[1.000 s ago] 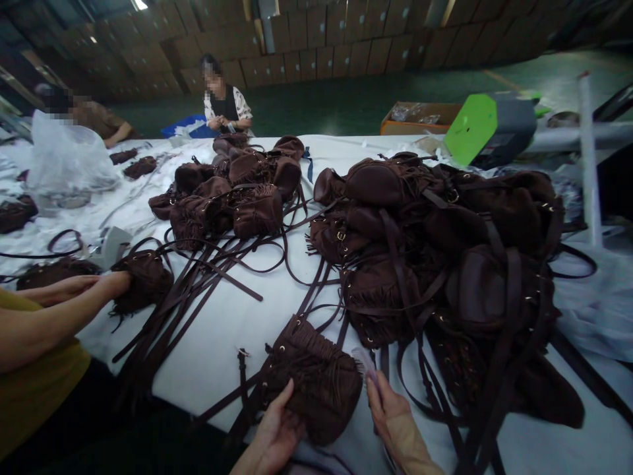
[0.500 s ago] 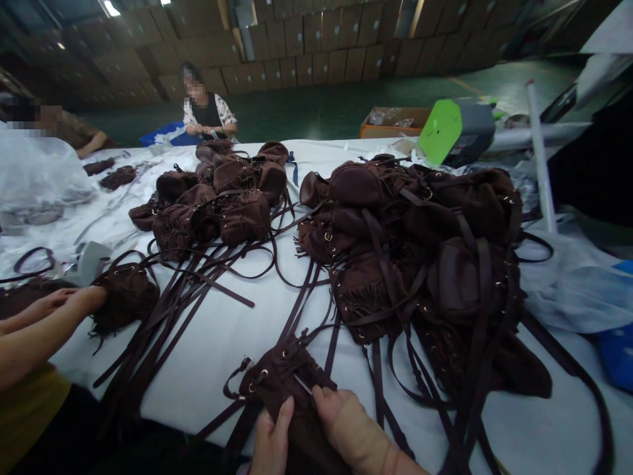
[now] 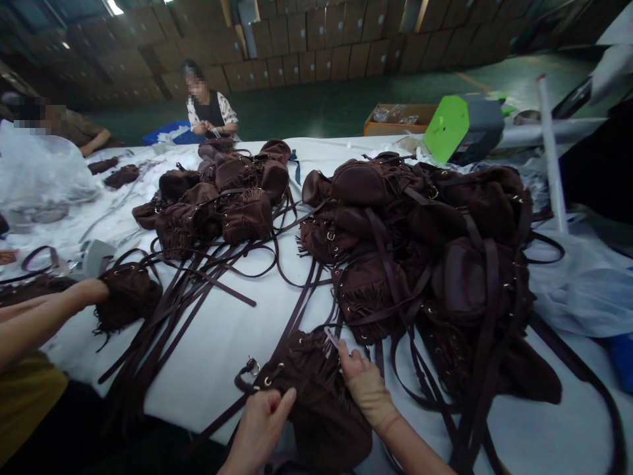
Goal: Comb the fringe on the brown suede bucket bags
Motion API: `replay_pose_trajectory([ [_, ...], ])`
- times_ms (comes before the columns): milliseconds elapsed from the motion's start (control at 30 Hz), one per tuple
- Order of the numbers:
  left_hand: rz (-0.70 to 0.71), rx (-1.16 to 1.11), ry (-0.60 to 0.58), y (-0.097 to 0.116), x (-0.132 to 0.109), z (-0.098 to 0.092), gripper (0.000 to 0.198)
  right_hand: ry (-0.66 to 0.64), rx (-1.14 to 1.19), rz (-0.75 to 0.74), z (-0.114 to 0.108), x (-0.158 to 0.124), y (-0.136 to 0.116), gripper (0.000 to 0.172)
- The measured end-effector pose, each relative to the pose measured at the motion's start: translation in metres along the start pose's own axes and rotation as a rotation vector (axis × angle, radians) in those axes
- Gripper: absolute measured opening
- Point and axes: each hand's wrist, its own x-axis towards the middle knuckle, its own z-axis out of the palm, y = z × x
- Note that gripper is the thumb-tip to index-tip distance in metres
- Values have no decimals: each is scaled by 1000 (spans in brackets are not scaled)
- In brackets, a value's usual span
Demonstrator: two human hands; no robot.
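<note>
A dark brown fringed drawstring bag [image 3: 329, 422] with metal eyelets lies at the front edge of the table, its buckled strap end to the left. My left hand [image 3: 262, 422] is closed on the bag near its eyelets, with the thumb pressed to the curled fingers. Over the fringe on the bag's right side is my right hand [image 3: 363, 376], which wears a tan wrist covering. Its fingers are shut on a small, thin, pale tool [image 3: 331, 338] pointing up and left; its exact kind is unclear.
Piles of similar bags [image 3: 380, 257] with long trailing straps cover the white table [image 3: 198, 356]. At left, a co-worker's hand [image 3: 93, 290] reaches to another bag [image 3: 131, 290]. A green-and-grey machine [image 3: 448, 128], a carton [image 3: 395, 119] and another person [image 3: 210, 109] are farther back.
My right hand has moved up and right with the tool, from the bag's middle to its fringe. My left hand has shifted slightly left. The bag now lies more spread out toward the right.
</note>
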Motion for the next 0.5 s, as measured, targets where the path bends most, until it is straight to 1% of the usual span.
replay_pose_trajectory([
  [33, 135, 41, 59, 16, 4, -3, 54, 31, -1, 3, -2, 0, 3, 45],
  [67, 260, 29, 73, 32, 9, -2, 43, 62, -3, 5, -4, 0, 6, 44],
  [100, 350, -27, 50, 48, 15, 0, 30, 93, -5, 10, -7, 0, 8, 43],
  [133, 406, -87, 17, 61, 20, 5, 24, 122, -10, 16, -9, 0, 10, 42],
  [167, 428, -123, -10, 72, 26, 11, 28, 150, -16, 24, -12, 0, 11, 41],
  [200, 418, -113, -15, 82, 31, 17, 30, 174, -23, 30, -14, -1, 13, 41],
  [267, 357, 45, -16, 94, 42, 26, 17, 212, -37, 34, -17, -2, 15, 40],
  [300, 326, 158, -30, 99, 47, 27, 15, 225, -42, 31, -18, -4, 17, 40],
  [367, 302, 343, -80, 106, 57, 26, 30, 242, -45, 22, -18, -7, 18, 40],
  [400, 318, 386, -109, 109, 61, 24, 34, 254, -47, 19, -18, -9, 18, 40],
  [467, 361, 399, -147, 111, 69, 21, 29, 287, -58, -3, -17, -12, 17, 43],
  [500, 399, 372, -173, 109, 71, 20, 21, 308, -68, -23, -18, -12, 16, 45],
])
